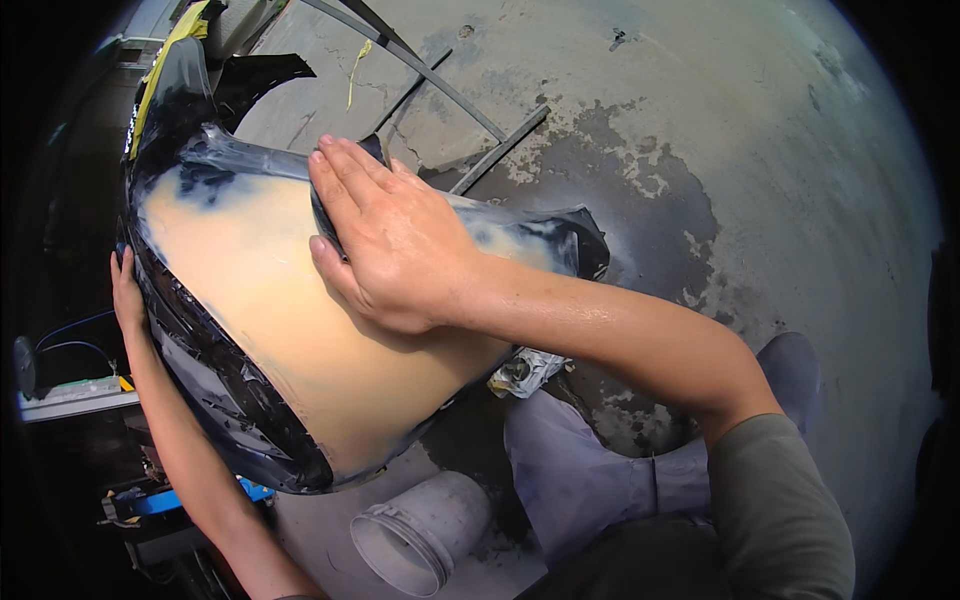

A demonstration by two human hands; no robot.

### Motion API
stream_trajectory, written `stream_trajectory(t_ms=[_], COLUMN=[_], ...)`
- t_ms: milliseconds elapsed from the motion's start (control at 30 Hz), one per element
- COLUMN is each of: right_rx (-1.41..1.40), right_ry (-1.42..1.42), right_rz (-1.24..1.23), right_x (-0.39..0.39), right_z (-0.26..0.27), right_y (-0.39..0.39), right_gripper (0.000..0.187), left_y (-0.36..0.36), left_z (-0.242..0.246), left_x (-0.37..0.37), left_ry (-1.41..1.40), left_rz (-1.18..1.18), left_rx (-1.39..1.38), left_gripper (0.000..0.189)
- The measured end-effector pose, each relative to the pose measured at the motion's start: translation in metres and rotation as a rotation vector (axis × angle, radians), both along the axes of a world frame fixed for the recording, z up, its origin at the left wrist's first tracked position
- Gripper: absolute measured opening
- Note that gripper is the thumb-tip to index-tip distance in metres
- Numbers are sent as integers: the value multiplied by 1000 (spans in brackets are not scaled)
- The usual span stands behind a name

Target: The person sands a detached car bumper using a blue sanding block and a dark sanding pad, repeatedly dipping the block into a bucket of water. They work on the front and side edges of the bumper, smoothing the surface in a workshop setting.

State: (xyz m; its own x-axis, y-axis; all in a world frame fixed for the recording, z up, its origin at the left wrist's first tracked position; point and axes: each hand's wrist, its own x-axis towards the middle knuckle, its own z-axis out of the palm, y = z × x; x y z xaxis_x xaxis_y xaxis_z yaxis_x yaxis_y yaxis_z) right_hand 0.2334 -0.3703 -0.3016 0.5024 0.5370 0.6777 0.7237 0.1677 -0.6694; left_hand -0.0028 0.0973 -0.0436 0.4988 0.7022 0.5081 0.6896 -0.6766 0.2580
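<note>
A curved car bumper lies before me, with a broad cream-coloured filler or primer area and patchy black and grey along its edges. My right hand presses flat on its upper part, fingers together and pointing up and left. Under that palm is a dark sheet of sandpaper, its edges showing at the fingers' left and beyond the knuckles. At the bumper's far left side, my left hand rests against the black edge, fingers upward; its palm side is hidden. Skin on my right hand and forearm shines as if wet.
A whitish plastic bucket stands below the bumper, near my leg. Metal bars of a stand extend above it. Crumpled sheeting lies by my knee. Dark wet patches mark the concrete floor. A blue bar is at lower left.
</note>
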Motion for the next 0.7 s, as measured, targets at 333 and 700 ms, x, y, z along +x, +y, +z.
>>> stream_trajectory(t_ms=[333, 700], right_rx=[-29, 40], right_ry=[-43, -26], right_rz=[208, 77], right_x=[21, 9], right_z=[-68, -48], right_y=[-55, -33], right_gripper=[78, 76], left_y=[32, 106], left_z=[14, 35], left_x=[-15, -56], left_ry=[4, 145], left_rz=[-15, -155], left_rx=[4, 74], left_gripper=[86, 66])
